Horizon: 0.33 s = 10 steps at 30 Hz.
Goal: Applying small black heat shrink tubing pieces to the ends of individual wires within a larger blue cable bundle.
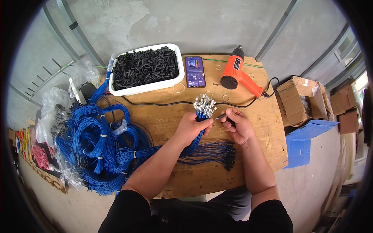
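Observation:
My left hand (193, 127) is closed round an upright bundle of blue wires (199, 116), whose silvery-white terminals (204, 105) fan out above the fist. To its right, my right hand (239, 126) pinches a small black sleeve (221, 116) between thumb and forefinger, its tip pointing at the bundle. Something dark shows under the curled fingers of that hand, too hidden to name. Below both hands, the other ends of blue wires lie on the table, with black sleeves (229, 153) on them.
A white tub (145, 90) of black sleeves stands at the back of the wooden table (264, 128), beside a phone (195, 72) and an orange heat gun (235, 70). Coiled blue wires (97, 136) cover the left side. A black cord (163, 103) crosses behind my hands. Cardboard boxes (295, 103) stand right.

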{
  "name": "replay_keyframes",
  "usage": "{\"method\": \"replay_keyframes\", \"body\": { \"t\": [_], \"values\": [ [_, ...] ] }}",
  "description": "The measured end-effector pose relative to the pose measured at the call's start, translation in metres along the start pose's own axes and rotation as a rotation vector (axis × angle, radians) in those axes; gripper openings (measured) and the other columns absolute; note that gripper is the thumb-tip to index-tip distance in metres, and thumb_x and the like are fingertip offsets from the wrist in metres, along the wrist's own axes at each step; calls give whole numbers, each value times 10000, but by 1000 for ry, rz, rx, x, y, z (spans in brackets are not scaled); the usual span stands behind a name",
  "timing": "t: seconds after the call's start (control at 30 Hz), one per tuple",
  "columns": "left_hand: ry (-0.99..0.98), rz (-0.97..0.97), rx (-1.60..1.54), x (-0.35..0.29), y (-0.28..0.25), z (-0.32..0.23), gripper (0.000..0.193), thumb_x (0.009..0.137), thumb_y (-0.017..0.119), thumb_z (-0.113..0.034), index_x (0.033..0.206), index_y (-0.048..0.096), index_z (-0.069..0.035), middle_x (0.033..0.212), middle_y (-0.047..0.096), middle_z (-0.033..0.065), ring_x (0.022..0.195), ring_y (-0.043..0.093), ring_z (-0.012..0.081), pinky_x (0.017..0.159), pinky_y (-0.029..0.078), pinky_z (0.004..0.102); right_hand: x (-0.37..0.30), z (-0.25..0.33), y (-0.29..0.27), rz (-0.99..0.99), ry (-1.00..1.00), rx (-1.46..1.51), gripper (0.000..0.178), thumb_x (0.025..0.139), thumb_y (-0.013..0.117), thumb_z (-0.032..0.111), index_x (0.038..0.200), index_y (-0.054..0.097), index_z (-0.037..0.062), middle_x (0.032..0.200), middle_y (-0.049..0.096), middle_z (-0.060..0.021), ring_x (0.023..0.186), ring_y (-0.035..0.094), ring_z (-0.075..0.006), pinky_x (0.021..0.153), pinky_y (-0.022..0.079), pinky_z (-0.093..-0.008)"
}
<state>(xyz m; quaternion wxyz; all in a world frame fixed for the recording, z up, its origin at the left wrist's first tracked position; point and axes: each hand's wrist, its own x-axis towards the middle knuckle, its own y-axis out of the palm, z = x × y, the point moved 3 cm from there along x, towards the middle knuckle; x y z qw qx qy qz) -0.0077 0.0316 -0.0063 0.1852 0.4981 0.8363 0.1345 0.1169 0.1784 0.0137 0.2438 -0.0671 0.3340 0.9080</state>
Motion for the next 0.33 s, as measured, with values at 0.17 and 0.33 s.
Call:
{"method": "replay_keyframes", "body": {
  "t": [0.17, 0.33],
  "values": [
    [14, 9, 9, -1, 2, -1, 126, 918, 697, -104, 916, 630, 3, 766, 633, 55, 639, 596, 125, 568, 498, 288, 0, -2, -1, 63, 56, 8, 178, 976, 639, 189, 986, 628, 12, 800, 650, -57, 571, 453, -57, 414, 283, -157],
    [21, 20, 10, 0, 2, 0, 123, 917, 700, -110, 941, 631, -11, 768, 635, 52, 647, 599, 124, 566, 496, 285, 0, -5, -1, 94, 85, -7, 200, 973, 651, 196, 1018, 639, 2, 819, 643, -48, 600, 458, -56, 428, 291, -160]
  ]
}}
